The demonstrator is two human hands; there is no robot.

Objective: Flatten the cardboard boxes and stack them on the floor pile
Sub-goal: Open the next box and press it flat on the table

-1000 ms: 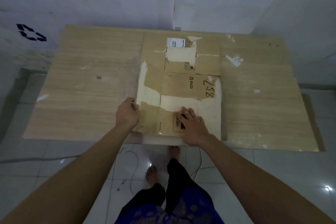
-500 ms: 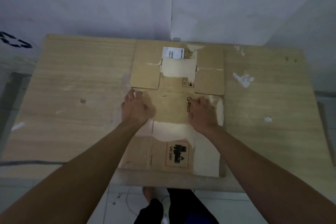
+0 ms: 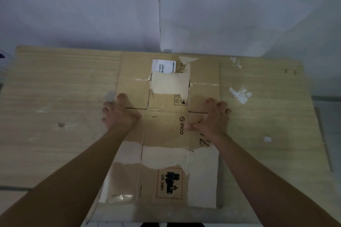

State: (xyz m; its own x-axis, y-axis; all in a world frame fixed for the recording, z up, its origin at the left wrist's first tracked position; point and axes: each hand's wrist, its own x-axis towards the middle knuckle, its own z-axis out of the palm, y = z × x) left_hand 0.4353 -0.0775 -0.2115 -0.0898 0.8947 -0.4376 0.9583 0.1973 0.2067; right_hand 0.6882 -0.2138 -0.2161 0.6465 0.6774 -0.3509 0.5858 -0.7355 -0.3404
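Two hands [image 3: 120, 114] [image 3: 212, 116] on flattened box [image 3: 166, 125], wood-grain board [image 3: 55, 107] beneath.

My arms are bare to past the elbow, no sleeves; dark cloth [image 3: 149, 225] shows at the bottom edge.

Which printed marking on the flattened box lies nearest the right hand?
The PICO logo, just beside the right hand's thumb; the UN 3481 label and the white shipping label lie farther off.

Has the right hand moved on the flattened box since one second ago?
Yes. The right hand was near the UN 3481 label; now it presses farther up the flattened box, beside the PICO print, toward the wall.
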